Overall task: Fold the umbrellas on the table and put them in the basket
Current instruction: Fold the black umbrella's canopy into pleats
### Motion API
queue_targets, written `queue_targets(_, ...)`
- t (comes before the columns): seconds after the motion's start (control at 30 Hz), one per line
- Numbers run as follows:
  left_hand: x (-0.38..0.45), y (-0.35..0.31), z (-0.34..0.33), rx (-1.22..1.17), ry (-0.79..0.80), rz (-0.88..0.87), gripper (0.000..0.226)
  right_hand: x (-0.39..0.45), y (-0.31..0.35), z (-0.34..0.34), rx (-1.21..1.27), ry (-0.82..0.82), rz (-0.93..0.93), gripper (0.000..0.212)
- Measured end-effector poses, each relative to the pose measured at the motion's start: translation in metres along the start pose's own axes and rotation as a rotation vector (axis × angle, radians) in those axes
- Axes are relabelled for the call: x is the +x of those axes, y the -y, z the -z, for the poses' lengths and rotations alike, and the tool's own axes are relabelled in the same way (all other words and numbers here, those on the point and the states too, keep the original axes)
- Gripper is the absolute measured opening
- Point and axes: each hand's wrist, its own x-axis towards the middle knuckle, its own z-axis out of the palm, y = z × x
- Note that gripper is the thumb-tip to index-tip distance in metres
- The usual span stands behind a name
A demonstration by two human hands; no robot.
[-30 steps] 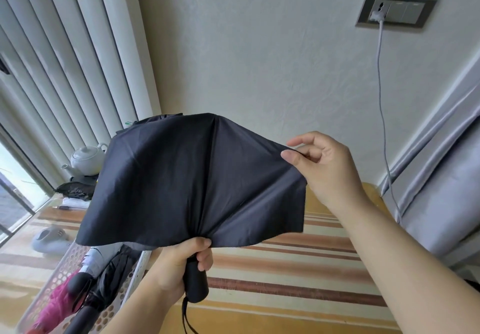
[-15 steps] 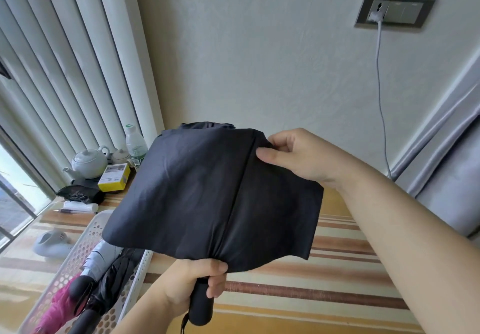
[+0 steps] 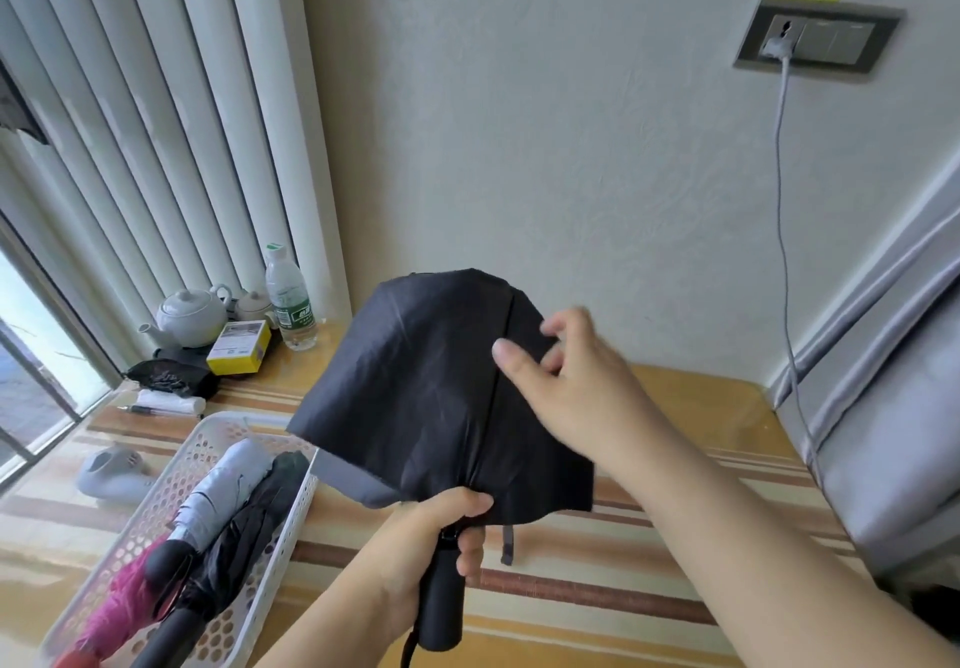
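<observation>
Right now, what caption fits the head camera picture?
Left hand grips a black umbrella while the right hand tidies its cloth beside the basket.
</observation>
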Motion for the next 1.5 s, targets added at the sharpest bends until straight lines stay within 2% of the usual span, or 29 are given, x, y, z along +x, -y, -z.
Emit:
queue_targets(0.07, 0.004, 0.004, -0.004, 0.054, -0.067, 0.009, 0.036, -0.003, -0.001, -0.021, 0.111, 0.238, -0.172, 0.081)
queue_targets(0.1, 0.007, 0.006, -0.007, 0.124, -0.106, 0.015, 0.035, -0.002, -0.004, -0.032, 0.216, 0.249, -0.216, 0.083)
queue_targets(0.17, 0.009, 0.008, -0.014, 0.341, -0.196, -0.005, 0.030, 0.001, -0.012, -0.050, 0.481, 0.151, -0.251, 0.078)
queue_targets(0.23, 0.007, 0.006, -0.020, 0.519, -0.278, -0.102, 0.023, 0.001, -0.023, -0.062, 0.698, 0.062, -0.265, 0.066)
queue_targets(0.3, 0.004, 0.005, -0.020, 0.599, -0.270, -0.201, 0.020, 0.000, -0.030, -0.062, 0.866, 0.045, -0.266, 0.050)
queue_targets(0.37, 0.001, 0.007, -0.013, 0.445, -0.142, -0.145, 0.041, -0.002, -0.037, -0.057, 0.992, 0.089, -0.211, 0.043)
queue_targets(0.43, 0.004, 0.004, -0.001, 0.210, 0.015, -0.050, 0.065, -0.003, -0.041, -0.052, 1.037, 0.131, -0.133, 0.048)
queue_targets(0.47, 0.006, 0.005, 0.004, 0.164, 0.071, -0.040, 0.068, -0.004, -0.041, -0.052, 1.048, 0.141, -0.108, 0.052)
queue_targets(0.53, 0.010, 0.008, 0.005, 0.155, 0.105, -0.022, 0.059, -0.005, -0.041, -0.054, 1.065, 0.146, -0.104, 0.060)
queue_targets(0.6, 0.012, 0.012, 0.001, 0.217, 0.048, 0.028, 0.049, -0.005, -0.040, -0.057, 1.052, 0.149, -0.114, 0.063)
queue_targets(0.63, 0.014, 0.012, -0.004, 0.243, -0.004, 0.071, 0.051, -0.006, -0.039, -0.057, 1.036, 0.169, -0.116, 0.065)
queue_targets(0.7, 0.013, 0.008, -0.016, 0.434, -0.149, 0.188, 0.060, -0.007, -0.035, -0.059, 1.005, 0.230, -0.128, 0.071)
queue_targets(0.8, 0.005, 0.007, -0.023, 0.773, -0.233, 0.169, 0.033, -0.009, -0.033, -0.066, 0.986, 0.183, -0.223, 0.077)
queue_targets(0.87, 0.012, 0.006, -0.034, 0.817, -0.255, 0.083, 0.023, -0.009, -0.036, -0.071, 1.000, 0.084, -0.260, 0.063)
queue_targets(0.93, 0.014, 0.009, -0.028, 0.704, -0.205, -0.021, 0.025, -0.010, -0.038, -0.069, 1.018, 0.045, -0.249, 0.055)
queue_targets(1.07, 0.013, 0.012, -0.007, 0.219, 0.102, -0.067, 0.062, -0.010, -0.040, -0.061, 1.076, 0.067, -0.148, 0.047)
queue_targets(1.1, 0.011, 0.011, -0.005, 0.126, 0.164, -0.048, 0.063, -0.010, -0.038, -0.060, 1.108, 0.083, -0.127, 0.048)
queue_targets(1.17, 0.009, 0.009, -0.008, 0.066, 0.209, -0.006, 0.042, -0.012, -0.038, -0.061, 1.129, 0.127, -0.090, 0.052)
queue_targets(1.2, 0.008, 0.009, -0.010, 0.065, 0.178, 0.010, 0.031, -0.013, -0.037, -0.061, 1.118, 0.159, -0.083, 0.055)
queue_targets(1.27, 0.008, 0.013, -0.010, 0.080, 0.063, 0.001, 0.023, -0.015, -0.031, -0.053, 1.019, 0.240, -0.074, 0.067)
queue_targets(1.33, 0.008, 0.016, -0.009, 0.141, -0.077, 0.002, 0.024, -0.015, -0.025, -0.039, 0.825, 0.309, -0.060, 0.103)
queue_targets(1.37, 0.008, 0.015, -0.009, 0.189, -0.160, 0.029, 0.029, -0.016, -0.021, -0.031, 0.741, 0.310, -0.086, 0.119)
queue_targets(1.4, 0.011, 0.013, -0.009, 0.239, -0.237, 0.067, 0.038, -0.017, -0.014, -0.022, 0.692, 0.278, -0.126, 0.124)
queue_targets(1.43, 0.010, 0.012, -0.009, 0.293, -0.248, 0.085, 0.048, -0.019, -0.007, -0.016, 0.654, 0.235, -0.155, 0.125)
queue_targets(1.5, -0.001, 0.010, -0.004, 0.390, -0.147, 0.126, 0.069, -0.022, 0.000, -0.009, 0.558, 0.151, -0.161, 0.125)
